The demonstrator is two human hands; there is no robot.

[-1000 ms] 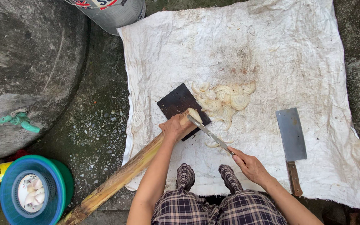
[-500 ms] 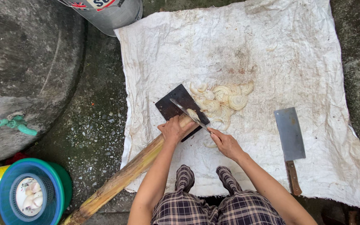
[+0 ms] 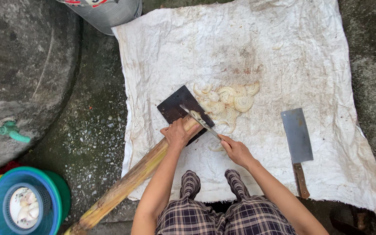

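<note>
Left hand (image 3: 177,134) wrapped around the stalk (image 3: 127,185) near its cut end, grip clamped on it. The stalk is long and tan-green, running diagonally from the lower left on the ground up to the board (image 3: 180,106), where its tip rests. The board is dark, roughly square, turned like a diamond, lying on the sheet (image 3: 283,52).

Right hand (image 3: 236,151) holds the knife (image 3: 199,120), grip closed on the handle. The blade is thin, angled up-left, lying across the stalk tip on the board, just beside the left-hand fingers.

Slices (image 3: 229,99): pale, ringed rounds piled on the sheet, touching the board's right edge and spreading up-right. One or two loose pieces (image 3: 216,148) lie just below the knife, near the right hand.

Cleaver (image 3: 297,143) lies flat on the sheet, well right of the hands, blade up, wooden handle toward the person, untouched.

The sheet is white, stained and wrinkled, spread over concrete ground. Lower left: blue-and-green baskets (image 3: 27,204) nested, pale pieces inside. Metal bin (image 3: 105,15) at the sheet's top-left corner. Person's knees in plaid trousers (image 3: 223,213) at the bottom edge.
</note>
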